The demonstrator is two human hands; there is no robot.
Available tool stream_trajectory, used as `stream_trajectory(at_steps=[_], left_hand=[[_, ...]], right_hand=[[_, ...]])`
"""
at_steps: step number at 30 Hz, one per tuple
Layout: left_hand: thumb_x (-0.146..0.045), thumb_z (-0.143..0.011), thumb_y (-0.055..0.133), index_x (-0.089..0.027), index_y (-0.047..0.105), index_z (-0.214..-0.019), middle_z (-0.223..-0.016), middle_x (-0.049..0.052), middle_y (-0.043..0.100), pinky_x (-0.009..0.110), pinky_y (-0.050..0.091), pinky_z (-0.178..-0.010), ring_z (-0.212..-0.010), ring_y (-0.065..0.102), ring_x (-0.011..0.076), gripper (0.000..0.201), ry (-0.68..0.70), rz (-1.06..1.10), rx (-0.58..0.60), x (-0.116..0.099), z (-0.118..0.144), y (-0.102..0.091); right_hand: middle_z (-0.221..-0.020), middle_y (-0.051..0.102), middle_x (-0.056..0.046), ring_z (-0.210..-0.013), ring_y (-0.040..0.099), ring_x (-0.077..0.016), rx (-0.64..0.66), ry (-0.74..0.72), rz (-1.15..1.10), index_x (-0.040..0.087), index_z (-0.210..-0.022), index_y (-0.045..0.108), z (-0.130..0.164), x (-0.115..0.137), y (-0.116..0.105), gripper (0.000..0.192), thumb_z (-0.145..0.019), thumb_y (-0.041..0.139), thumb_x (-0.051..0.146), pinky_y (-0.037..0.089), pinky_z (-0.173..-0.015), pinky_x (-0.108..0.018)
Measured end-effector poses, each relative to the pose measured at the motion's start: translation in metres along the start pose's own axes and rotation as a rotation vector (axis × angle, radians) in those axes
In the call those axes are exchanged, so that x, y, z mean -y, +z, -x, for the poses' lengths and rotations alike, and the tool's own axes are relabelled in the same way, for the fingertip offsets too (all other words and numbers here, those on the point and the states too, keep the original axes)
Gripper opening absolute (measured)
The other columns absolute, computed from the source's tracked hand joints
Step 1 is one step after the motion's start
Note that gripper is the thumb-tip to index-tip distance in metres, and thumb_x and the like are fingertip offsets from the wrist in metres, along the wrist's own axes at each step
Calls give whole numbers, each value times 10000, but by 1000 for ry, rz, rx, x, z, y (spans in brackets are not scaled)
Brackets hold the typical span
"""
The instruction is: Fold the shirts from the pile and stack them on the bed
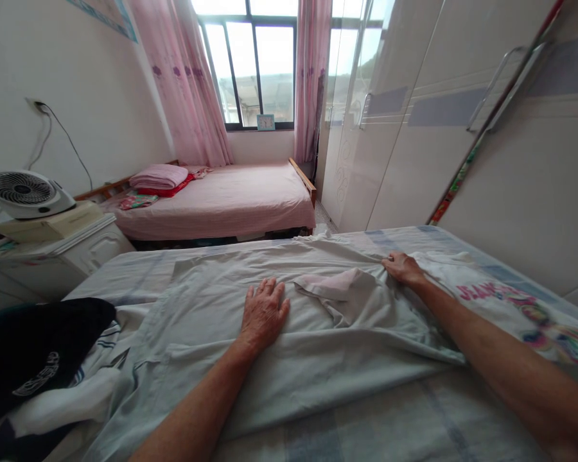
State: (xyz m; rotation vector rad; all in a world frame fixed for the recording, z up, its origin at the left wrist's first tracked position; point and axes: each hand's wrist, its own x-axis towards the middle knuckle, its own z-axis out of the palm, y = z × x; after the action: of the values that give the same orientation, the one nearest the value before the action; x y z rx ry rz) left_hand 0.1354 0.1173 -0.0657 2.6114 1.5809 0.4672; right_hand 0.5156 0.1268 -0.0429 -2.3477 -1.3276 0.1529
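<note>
A pale grey-green garment (202,308), wrinkled and looking like trousers or a shirt, lies spread over the near bed. My left hand (264,309) rests flat on its middle, fingers stretched out. At the garment's right end my right hand (403,267) is closed, gripping a bunched edge of the cloth. Between the hands a flap turned back shows a pinkish inner side (332,283). Folds hide the garment's exact kind. A white T-shirt (515,301) with colourful print lies beyond my right hand, partly behind my forearm.
Dark and white clothes (43,353) are heaped at the left of the checked bedsheet (327,436). A white fan (29,192) stands on a bedside cabinet (96,240). Behind is a pink bed (241,199) with folded bedding (158,176). White wardrobes (414,154) line the right side.
</note>
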Motion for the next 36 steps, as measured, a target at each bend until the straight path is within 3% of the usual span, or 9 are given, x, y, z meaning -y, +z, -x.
stream_trajectory(at_steps=[3, 5, 7, 9, 14, 19, 28, 32, 36], left_hand=[[-360, -905, 427, -246, 514, -1281, -1425, 88, 451, 482, 246, -1095, -1337, 357, 255, 402, 2, 4, 0, 0, 0, 0], [-358, -907, 418, -243, 515, -1280, -1427, 89, 449, 488, 246, -1093, -1337, 355, 258, 403, 3, 2, 5, -1, 0, 0], [-358, -909, 409, -233, 515, -1282, -1429, 94, 445, 490, 249, -1090, -1336, 355, 260, 407, 6, -3, 9, -1, 0, 0], [-363, -914, 396, -219, 513, -1285, -1430, 100, 443, 489, 254, -1087, -1336, 355, 261, 415, 9, -15, 9, 0, 0, 0], [-378, -919, 373, -212, 508, -1288, -1421, 101, 453, 479, 266, -1081, -1333, 361, 257, 426, 30, -46, 1, 0, 1, -1], [-373, -920, 369, -216, 517, -1274, -1411, 102, 464, 482, 286, -1073, -1322, 378, 259, 414, 39, -66, 3, -1, 1, -3], [-327, -926, 372, -161, 532, -1265, -1361, 118, 504, 371, 372, -1050, -1248, 472, 235, 410, 121, 91, -66, -1, -1, -10], [-374, -937, 358, -150, 576, -1212, -1322, 122, 532, 357, 368, -1054, -1234, 483, 229, 416, 213, 171, -53, -25, -24, -18], [-464, -894, 432, -136, 514, -1291, -1350, 137, 510, 360, 359, -1047, -1258, 459, 249, 521, 262, 191, 107, -65, -57, -14]], right_hand=[[-957, 682, -116, -835, 619, -212, -50, -43, 33, 149, -1014, 653, 6, 1, -2, 336, -763, 513, 323, 444, -739, -286], [-1136, 635, -123, -914, 614, -202, -71, -219, 33, 152, -1146, 609, 14, 0, -3, 405, -798, 475, 311, 439, -848, -305], [-1212, 608, -95, -999, 596, -194, 14, -440, 44, 182, -1160, 618, 24, -3, -5, 398, -807, 459, 277, 416, -927, -304], [-1195, 623, -79, -1064, 576, -192, 111, -526, 65, 192, -1105, 657, 35, -10, -11, 369, -805, 448, 250, 400, -960, -293], [-1060, 677, -80, -961, 615, -198, 26, -322, 2, 175, -1042, 679, 72, -32, -44, 359, -824, 428, 312, 438, -874, -291], [-789, 692, -32, -725, 617, -171, 297, -208, -167, 187, -905, 687, 122, -56, -68, 373, -821, 449, 462, 452, -658, -256], [-921, 716, -34, -785, 635, -189, 183, -283, -118, 211, -916, 702, 160, -56, -88, 347, -811, 443, 419, 467, -728, -293], [-918, 714, -36, -828, 640, -200, 222, -300, -121, 209, -917, 695, 161, -67, -93, 339, -807, 443, 408, 469, -761, -305], [-914, 714, -34, -809, 637, -200, 239, -277, -116, 209, -945, 692, 164, -69, -91, 354, -811, 443, 420, 464, -741, -303]])
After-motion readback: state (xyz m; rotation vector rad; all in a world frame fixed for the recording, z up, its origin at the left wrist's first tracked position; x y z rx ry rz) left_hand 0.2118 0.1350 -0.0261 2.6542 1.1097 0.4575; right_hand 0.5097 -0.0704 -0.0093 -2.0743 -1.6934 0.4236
